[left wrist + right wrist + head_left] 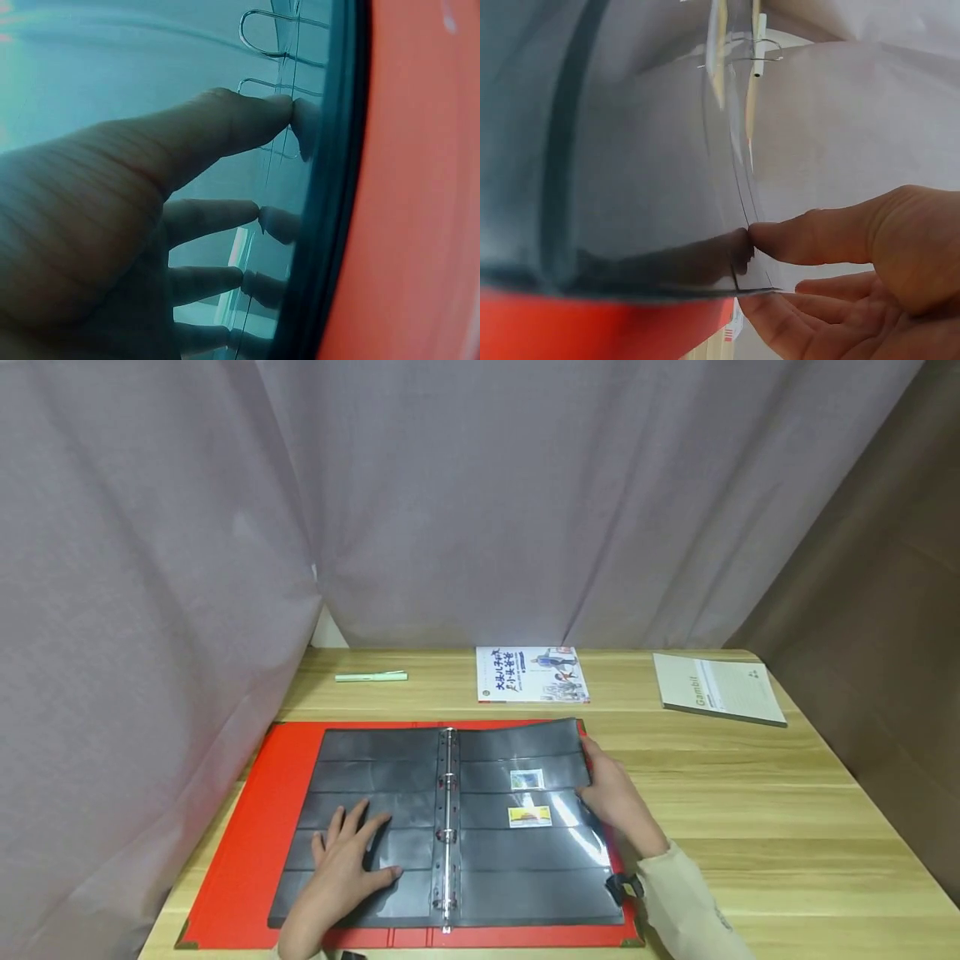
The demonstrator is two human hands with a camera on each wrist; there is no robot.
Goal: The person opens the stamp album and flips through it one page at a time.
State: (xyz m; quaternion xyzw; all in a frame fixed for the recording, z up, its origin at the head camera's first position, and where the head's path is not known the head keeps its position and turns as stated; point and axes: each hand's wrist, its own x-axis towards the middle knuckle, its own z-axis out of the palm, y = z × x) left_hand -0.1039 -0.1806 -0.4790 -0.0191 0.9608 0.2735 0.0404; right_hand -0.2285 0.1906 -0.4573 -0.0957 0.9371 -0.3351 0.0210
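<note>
A red ring-binder stamp album [240, 852] lies spread on the table, with black pocket pages on both sides of its metal rings [448, 810]. My left hand [341, 872] rests on the left page [375, 743], fingers spread and fingertips touching the shiny surface. At the outer edge of the right page [536, 893], my right hand [618, 797] pinches the sheet between thumb and fingers; that edge is slightly raised, as the right wrist view also shows. Two stamps sit in the right page's pockets: a blue-green stamp [527, 779] above a yellow stamp [529, 817].
Behind the album lie a light green pen [371, 677], a white picture-covered book [532, 675] and, farther right, a pale "Gambit" notebook [720, 689]. Grey curtains [465, 510] hang along the back and left of the wooden table [787, 827].
</note>
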